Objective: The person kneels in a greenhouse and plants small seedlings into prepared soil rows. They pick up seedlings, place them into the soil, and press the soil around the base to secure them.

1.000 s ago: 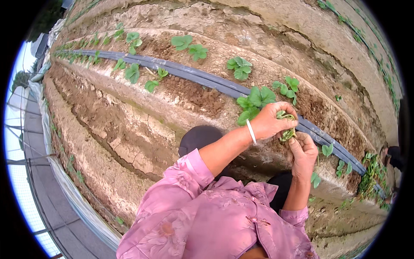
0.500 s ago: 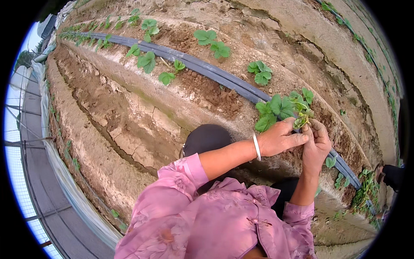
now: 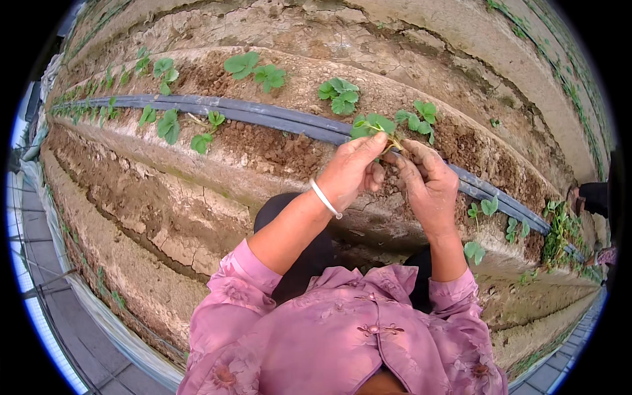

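Between my two hands is a strawberry seedling (image 3: 373,124), its green leaves up and its thin pale stems running down to my fingertips. My left hand (image 3: 349,172), with a white bangle (image 3: 325,199) on its wrist, pinches the stems between thumb and forefinger. Close on the other side, my right hand (image 3: 431,187) is closed with its fingertips at the stem base. Its fingers partly hide what they grip. Both hands hover over the raised soil bed (image 3: 289,150), in front of the black drip tubes (image 3: 263,113).
Several other strawberry plants (image 3: 340,94) grow along both sides of the tubes. A heap of green plants (image 3: 559,230) lies at the bed's right end, near another person's dark-clad leg (image 3: 594,197). A sunken furrow (image 3: 131,197) runs along the near left.
The view has shifted. My hands, formerly close together over a leafy clump, are now farther apart, with the seedling's stems between them; leaves stand above my left fingertips.
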Motion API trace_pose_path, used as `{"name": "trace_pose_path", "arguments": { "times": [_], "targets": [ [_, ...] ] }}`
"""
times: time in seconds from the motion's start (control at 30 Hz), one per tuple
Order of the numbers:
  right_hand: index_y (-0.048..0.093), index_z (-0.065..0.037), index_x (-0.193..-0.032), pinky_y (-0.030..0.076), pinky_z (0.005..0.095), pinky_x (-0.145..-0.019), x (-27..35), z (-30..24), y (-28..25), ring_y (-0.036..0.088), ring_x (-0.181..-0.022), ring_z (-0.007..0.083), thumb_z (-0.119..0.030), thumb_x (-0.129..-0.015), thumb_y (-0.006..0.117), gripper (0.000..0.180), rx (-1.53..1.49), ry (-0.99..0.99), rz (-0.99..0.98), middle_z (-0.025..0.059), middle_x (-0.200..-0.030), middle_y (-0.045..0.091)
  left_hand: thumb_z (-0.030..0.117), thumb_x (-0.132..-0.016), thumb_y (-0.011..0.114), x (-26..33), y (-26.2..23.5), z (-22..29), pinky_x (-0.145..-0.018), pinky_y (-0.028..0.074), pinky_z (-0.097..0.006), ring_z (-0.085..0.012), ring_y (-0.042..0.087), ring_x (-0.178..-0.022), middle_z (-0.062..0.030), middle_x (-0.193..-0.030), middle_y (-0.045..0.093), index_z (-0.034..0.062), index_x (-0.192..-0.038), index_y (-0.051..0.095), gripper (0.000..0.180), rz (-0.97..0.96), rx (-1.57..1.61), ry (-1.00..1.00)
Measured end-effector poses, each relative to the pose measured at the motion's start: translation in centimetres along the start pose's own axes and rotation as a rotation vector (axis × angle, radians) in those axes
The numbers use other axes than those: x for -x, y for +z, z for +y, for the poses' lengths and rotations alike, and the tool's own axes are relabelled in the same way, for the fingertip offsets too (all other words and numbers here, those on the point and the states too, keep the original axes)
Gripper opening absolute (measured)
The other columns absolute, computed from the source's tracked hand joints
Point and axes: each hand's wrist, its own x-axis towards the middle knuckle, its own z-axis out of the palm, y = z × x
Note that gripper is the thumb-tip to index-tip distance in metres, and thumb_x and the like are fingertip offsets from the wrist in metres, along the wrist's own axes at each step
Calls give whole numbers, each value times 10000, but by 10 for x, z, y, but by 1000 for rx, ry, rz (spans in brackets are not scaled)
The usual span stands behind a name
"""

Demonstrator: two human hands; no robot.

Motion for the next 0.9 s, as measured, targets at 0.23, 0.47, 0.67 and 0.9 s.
{"name": "trace_pose_path", "arguments": {
  "times": [0.23, 0.47, 0.67, 0.9],
  "targets": [
    [634, 23, -1097, 423, 177, -488, 5, -9, -37, 534, -595, 30, -53, -864, 656, 246, -193, 118, 56, 39, -819, 656, 379, -952, 520, 22, 32, -27, -496, 451, -202, -63, 526, -573, -36, -891, 587, -15, -1336, 456, 554, -213, -428, -158],
    [629, 26, -1116, 419, 164, -486, 34, 4, -34, 540, -603, 32, -92, -911, 609, 237, -362, 269, -103, 44, -854, 659, 359, -936, 561, 31, 30, -39, -468, 345, -192, -28, 425, -545, 39, -760, 523, 76, -1324, 468, 489, -217, -400, 34],
    [605, -1, -1176, 496, 256, -701, 12, -10, 18, 624, -795, 138, -31, -891, 593, 287, -165, 30, -389, 99, -1007, 666, 320, -941, 580, 52, -15, -1, -465, 344, -198, -49, 426, -524, 35, -699, 518, 45, -1170, 588, 358, 72, -318, 17],
    [535, -12, -1251, 501, 284, -745, -12, -32, 65, 641, -822, 170, -29, -876, 590, 379, -164, 143, -644, 119, -960, 672, 83, -844, 693, 65, -65, 22, -516, 445, -223, -85, 565, -608, -16, -793, 636, 68, -954, 600, 144, 333, -109, 151]
  ]
}}
